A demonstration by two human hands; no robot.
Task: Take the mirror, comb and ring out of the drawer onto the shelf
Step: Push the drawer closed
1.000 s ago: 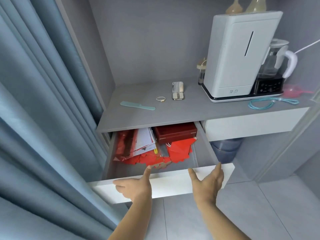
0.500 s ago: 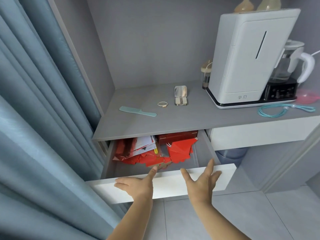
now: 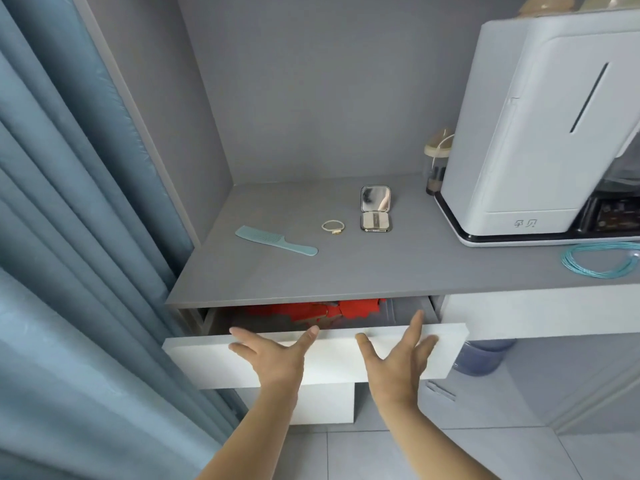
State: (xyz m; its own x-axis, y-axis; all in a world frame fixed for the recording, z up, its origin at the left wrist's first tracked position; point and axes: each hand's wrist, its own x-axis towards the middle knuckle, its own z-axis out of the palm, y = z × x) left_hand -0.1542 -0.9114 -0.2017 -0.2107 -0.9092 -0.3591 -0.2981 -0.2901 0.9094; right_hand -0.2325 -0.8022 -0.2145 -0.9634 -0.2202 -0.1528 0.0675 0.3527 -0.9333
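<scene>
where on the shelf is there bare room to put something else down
The shelf is bare along its front edge, from below the comb across to the teal cord. The back left corner behind the comb is also free. The right side is crowded by the white appliance, and the ring and mirror sit mid-shelf.

The shelf [image 3: 381, 271] is matt grey laminate; the drawer [image 3: 214, 358] front is smooth matt white. The comb [image 3: 273, 239] looks like pale teal plastic, the ring [image 3: 333, 226] shiny metal, the mirror [image 3: 375, 208] glossy glass in a metallic case. The curtain [image 3: 69, 237] is blue cloth with a slight sheen
</scene>
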